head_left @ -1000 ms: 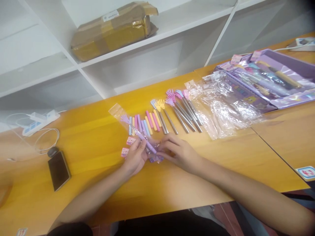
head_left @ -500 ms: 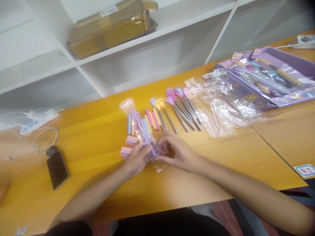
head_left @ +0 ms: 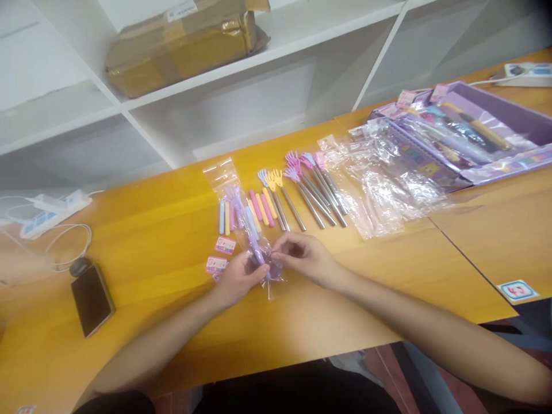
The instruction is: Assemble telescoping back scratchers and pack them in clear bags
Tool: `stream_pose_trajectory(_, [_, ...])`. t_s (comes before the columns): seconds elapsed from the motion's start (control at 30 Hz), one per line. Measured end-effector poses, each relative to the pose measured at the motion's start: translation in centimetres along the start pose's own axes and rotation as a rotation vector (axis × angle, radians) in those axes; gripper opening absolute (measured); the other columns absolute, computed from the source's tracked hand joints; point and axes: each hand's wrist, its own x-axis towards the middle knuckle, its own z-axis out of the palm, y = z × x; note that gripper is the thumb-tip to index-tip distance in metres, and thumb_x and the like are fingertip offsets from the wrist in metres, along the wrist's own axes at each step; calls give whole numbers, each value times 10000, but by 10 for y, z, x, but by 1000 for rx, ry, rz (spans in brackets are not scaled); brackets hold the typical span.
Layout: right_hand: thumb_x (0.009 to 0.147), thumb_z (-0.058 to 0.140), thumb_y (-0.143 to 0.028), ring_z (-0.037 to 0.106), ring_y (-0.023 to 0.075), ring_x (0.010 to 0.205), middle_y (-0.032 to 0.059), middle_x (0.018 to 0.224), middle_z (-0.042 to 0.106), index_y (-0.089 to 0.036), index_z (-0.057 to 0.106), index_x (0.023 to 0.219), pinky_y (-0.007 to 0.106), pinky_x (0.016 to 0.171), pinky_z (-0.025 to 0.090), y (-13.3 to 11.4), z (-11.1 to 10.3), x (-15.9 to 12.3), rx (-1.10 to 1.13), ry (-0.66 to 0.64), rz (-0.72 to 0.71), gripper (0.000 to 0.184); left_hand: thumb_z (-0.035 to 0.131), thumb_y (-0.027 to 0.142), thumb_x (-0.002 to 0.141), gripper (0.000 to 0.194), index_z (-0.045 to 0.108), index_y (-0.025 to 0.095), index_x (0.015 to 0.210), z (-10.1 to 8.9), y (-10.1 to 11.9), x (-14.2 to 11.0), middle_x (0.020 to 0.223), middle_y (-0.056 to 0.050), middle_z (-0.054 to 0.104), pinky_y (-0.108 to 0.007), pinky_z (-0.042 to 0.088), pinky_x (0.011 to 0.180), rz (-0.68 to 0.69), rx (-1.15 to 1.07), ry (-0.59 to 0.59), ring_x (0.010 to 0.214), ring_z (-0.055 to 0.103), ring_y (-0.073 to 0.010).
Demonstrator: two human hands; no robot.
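Observation:
A clear plastic bag [head_left: 222, 174] with a purple back scratcher [head_left: 255, 246] inside slants across the middle of the table, its claw end pointing away from me. My left hand [head_left: 242, 277] is closed around the lower part, thumb over the purple handle. The fingertips of my right hand [head_left: 305, 259] pinch the bag's right edge near its lower end. Just beyond the hands lie several coloured handle tubes [head_left: 264, 208], partly covered by the bag. To their right are several metal rods with claw heads [head_left: 317, 195]. Small printed cards [head_left: 225, 246] rest beside my left hand.
A pile of clear bags [head_left: 379, 190] lies at right, against a purple box [head_left: 466, 172] with packed items. A phone [head_left: 92, 300], cable and power strip [head_left: 54, 213] are at left. Behind the table stands a white shelf [head_left: 259, 66] holding a cardboard box [head_left: 185, 49].
My right hand has gone from a wider curl beside the bag to a pinch on its edge. The bag is turned slightly, and the whole view has shifted a little.

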Motion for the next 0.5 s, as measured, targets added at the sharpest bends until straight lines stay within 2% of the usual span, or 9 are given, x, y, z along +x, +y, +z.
stream_pose_trajectory(0.1, [903,763,-584,630,135,672,-6,752,673,-208,640,900,295,659,541,-3,0,-1,-88,27,-38,396,841,302,885,311,723,181,1147,3,2,1,1052,-99,777,-366,631,856,-10,-23,16,950,758,-234])
stream_pose_trajectory(0.17, [976,687,-536,603,131,671,-10,754,643,-214,621,921,283,639,514,-4,-1,-1,-155,68,-107,333,861,302,865,329,732,181,1142,4,3,3,1018,-83,769,-355,631,830,-3,-54,58,913,749,-219])
stream_pose_trajectory(0.23, [1045,597,-420,587,136,691,1,797,624,-219,602,977,286,643,497,-5,-5,-1,-292,126,-231,212,873,315,854,355,740,177,1152,4,5,5,984,-69,753,-351,631,796,-3,-112,98,863,732,-200])
stream_pose_trajectory(0.3, [1049,555,-285,584,148,733,29,894,624,-224,582,1041,301,667,497,-4,-12,-2,-486,144,-397,67,894,315,832,395,748,168,1168,3,9,7,962,-61,733,-338,621,773,-14,-178,129,840,719,-190])
stream_pose_trajectory(0.33, [1033,554,-231,588,154,760,46,957,626,-228,574,1078,308,681,501,-3,-15,-2,-578,122,-479,49,906,310,819,411,754,163,1171,3,11,7,955,-59,725,-326,612,769,-19,-205,142,838,715,-186])
stream_pose_trajectory(0.4, [1003,555,-165,607,174,831,71,1046,628,-236,565,1140,322,715,517,-3,-20,-3,-722,27,-608,155,925,302,799,420,771,157,1162,3,16,7,940,-55,716,-294,586,762,-19,-250,161,840,703,-174])
stream_pose_trajectory(0.5, [1008,554,-172,637,205,921,81,1074,657,-248,602,1153,344,767,527,-6,-20,-7,-835,-124,-660,170,913,318,820,431,780,171,1202,2,23,6,912,-49,709,-264,547,759,-18,-290,150,815,667,-148])
